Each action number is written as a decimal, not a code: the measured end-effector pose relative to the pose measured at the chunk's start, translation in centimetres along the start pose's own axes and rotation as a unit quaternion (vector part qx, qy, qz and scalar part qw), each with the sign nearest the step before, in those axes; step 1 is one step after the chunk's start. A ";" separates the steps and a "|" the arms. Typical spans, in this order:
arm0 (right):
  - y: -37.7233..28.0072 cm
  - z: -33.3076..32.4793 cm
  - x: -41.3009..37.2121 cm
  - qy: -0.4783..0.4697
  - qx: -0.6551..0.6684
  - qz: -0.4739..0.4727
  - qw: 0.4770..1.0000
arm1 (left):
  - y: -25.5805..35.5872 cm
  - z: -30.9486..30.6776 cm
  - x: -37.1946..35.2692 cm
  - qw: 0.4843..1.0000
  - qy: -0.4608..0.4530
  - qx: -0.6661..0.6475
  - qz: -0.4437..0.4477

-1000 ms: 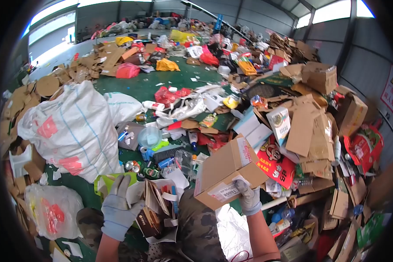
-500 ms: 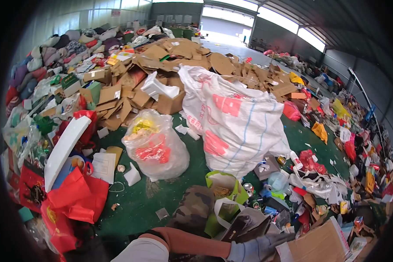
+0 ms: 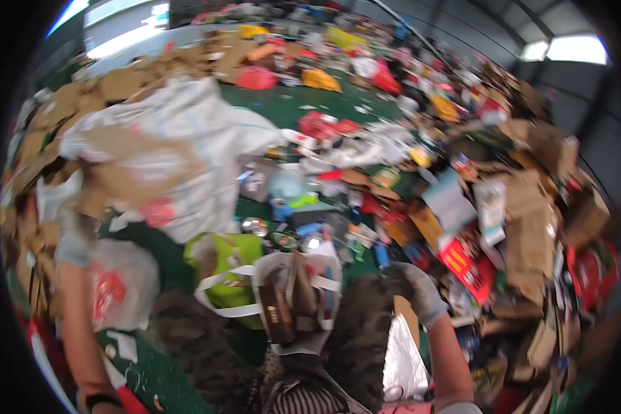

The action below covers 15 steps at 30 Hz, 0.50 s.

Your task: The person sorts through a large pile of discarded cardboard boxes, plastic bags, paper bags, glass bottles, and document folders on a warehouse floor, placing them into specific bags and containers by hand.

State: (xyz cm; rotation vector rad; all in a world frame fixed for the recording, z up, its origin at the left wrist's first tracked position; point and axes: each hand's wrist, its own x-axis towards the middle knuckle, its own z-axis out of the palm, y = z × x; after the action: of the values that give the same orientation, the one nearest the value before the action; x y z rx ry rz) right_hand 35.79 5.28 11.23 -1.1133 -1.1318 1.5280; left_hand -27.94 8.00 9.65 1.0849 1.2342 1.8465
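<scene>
On the left side of the view, my left hand (image 3: 76, 238), in a pale glove, grips a flat piece of cardboard (image 3: 141, 165). Motion blurs both, and the cardboard overlaps the big white woven sack (image 3: 193, 110). My right hand (image 3: 421, 293), gloved with dark fingertips, is by my right knee, fingers apart and seemingly holding nothing. Below it are a strip of brown card (image 3: 407, 321) and a silver foil sheet or bag (image 3: 403, 362). Between my knees stands a white carrier bag (image 3: 310, 343) with brown boxes inside, against a lime-green bag (image 3: 236, 259).
A clear plastic bag (image 3: 134, 276) with red contents sits near my left arm. Cans, bottles and scraps litter the green floor (image 3: 290, 103) ahead. Cardboard boxes (image 3: 528, 234) pile up on the right; flattened cardboard (image 3: 62, 103) lies at the far left.
The view has swung to the right. My left hand, earlier reaching across to the cardboard at lower right, has carried a piece over to the left. My right hand has come into view.
</scene>
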 end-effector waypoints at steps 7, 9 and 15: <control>22.8 -17.8 -11.0 0.427 0.096 0.262 0.860 | 3.4 -9.4 3.5 0.939 0.262 -0.205 -0.090; 26.6 -20.5 -13.9 0.512 0.091 0.301 0.800 | 2.7 -6.7 2.4 0.933 0.277 -0.202 -0.106; 31.1 -29.1 -14.9 0.492 -0.256 0.293 0.779 | -6.6 6.4 -2.8 0.946 0.129 -0.156 -0.252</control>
State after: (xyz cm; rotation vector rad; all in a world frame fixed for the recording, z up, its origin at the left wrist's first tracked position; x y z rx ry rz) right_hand 62.31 -9.91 -22.03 -2.4274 -0.4317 0.7381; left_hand -20.52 10.34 4.06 0.3178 1.1728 1.7272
